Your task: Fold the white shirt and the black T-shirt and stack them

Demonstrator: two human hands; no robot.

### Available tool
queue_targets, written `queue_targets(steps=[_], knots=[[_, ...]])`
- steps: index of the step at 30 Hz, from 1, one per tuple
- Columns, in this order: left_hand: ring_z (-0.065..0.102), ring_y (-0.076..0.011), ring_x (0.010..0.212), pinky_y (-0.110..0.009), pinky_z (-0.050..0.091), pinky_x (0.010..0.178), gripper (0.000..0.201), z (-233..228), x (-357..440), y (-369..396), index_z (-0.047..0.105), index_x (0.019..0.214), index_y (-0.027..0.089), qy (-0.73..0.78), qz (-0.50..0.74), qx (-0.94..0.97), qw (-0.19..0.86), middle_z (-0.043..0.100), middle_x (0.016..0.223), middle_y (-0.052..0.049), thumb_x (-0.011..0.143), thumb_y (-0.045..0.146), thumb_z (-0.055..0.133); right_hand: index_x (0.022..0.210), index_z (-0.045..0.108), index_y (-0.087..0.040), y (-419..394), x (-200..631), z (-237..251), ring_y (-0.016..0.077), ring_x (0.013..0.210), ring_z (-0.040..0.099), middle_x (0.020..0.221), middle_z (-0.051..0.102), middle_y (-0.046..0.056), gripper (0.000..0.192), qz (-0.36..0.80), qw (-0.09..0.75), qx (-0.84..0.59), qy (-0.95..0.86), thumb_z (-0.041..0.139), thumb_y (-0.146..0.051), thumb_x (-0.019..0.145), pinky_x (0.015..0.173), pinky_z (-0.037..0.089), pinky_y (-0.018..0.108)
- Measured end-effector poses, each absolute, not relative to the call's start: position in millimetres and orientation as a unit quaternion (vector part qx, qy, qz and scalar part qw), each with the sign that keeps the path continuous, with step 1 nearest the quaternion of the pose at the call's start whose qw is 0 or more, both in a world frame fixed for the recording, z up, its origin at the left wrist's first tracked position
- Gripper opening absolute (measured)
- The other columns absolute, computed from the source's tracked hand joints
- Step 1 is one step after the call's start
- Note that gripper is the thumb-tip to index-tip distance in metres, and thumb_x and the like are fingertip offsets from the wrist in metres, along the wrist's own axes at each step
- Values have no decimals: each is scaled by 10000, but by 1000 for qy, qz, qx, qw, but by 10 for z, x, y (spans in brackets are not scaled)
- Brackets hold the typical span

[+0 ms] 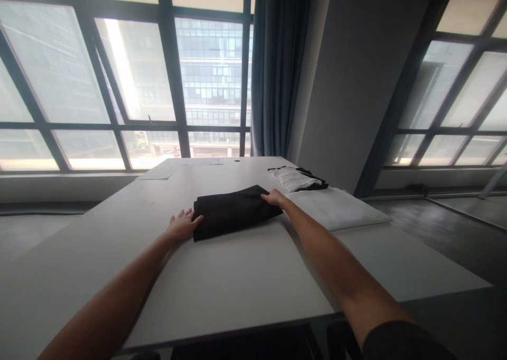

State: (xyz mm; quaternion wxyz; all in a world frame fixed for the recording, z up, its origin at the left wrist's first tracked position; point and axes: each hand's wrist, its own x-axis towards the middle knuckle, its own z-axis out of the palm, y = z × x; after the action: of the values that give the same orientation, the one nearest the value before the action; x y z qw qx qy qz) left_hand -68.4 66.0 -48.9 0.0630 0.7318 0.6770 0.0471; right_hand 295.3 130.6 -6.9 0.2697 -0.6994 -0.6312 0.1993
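A folded black garment (pixel 233 210) lies in the middle of the white table (pixel 245 275). My left hand (pixel 182 224) rests flat on the table, fingers spread, touching the garment's left edge. On the garment's right end lies my right hand (pixel 274 197), fingers flat against the cloth. Neither hand grips anything.
A folded white cloth (pixel 336 208) lies to the right of the black garment. Behind it sits a small stack of white and black folded pieces (pixel 295 178). Sheets of paper (pixel 158 173) lie at the far left of the table. Windows and a blue curtain (pixel 277 69) stand beyond.
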Motion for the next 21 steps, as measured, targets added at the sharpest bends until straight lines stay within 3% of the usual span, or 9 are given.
queue_targets(steps=[8,15,21], knots=[[115,-348,1484,-536,136,1163,854,-500,-408,489,286,1539,118,631,8,775,31,173,1607,-156,906,686,212,1319,602,-124,1309,3494,467,273,1234,552,1326,593,152,471,-7,198,-705,-681,631,-329,896,1035,410,314],[139,-349,1480,-519,165,1163,866,-510,-414,492,294,1536,99,629,6,777,24,192,1604,-151,902,684,217,1256,652,-149,1182,4123,943,264,1141,604,1216,664,122,409,-78,230,-679,-693,642,-331,890,989,451,338],[175,-351,1472,-529,193,1152,837,-572,-399,528,329,1523,111,634,19,773,7,224,1597,-154,909,672,235,1224,673,-156,1073,4622,1280,247,1056,639,1132,698,101,383,-105,191,-673,-707,646,-331,884,957,474,341]])
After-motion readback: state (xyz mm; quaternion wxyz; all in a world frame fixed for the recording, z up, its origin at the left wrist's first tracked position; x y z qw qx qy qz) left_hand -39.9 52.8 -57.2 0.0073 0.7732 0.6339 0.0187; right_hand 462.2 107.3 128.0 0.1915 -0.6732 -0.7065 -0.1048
